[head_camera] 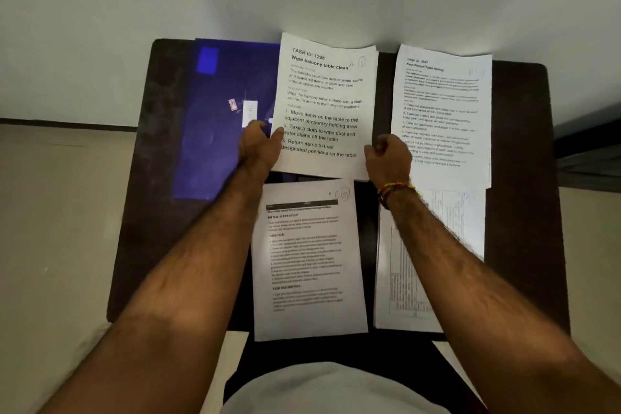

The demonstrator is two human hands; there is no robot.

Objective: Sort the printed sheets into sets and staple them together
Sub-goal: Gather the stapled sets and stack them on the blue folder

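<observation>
Hands square a set: left hand (260, 144) and right hand (386, 158) grip opposite edges of the "Wipe balcony table clean" stack (324, 104) at the bench's (524, 178) far middle. Edges should sit flush before stapling, with neighbouring piles kept apart.
</observation>
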